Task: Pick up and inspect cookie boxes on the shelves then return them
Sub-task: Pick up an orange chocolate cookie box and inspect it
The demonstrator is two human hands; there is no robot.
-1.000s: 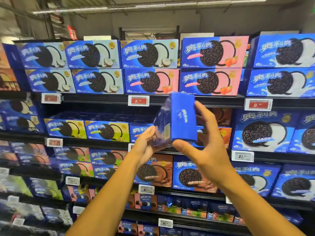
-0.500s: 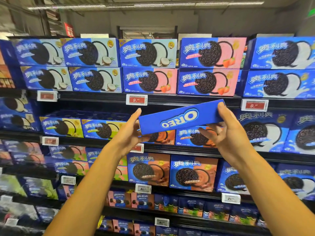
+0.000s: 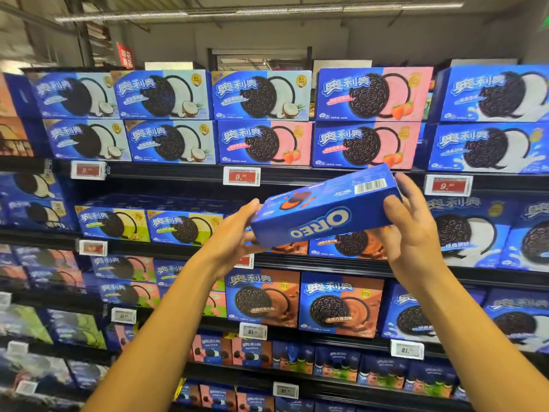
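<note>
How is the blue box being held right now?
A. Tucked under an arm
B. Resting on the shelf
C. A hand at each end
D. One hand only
C: the left hand grips one end of the box and the right hand grips the other, in front of the shelves.

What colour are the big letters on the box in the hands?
White, outlined in blue, on the long blue cardboard cookie box; head view.

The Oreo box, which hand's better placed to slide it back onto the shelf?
Probably right: the right hand wraps the Oreo box end nearest the shelf; the left hand only props the lower end.
</note>
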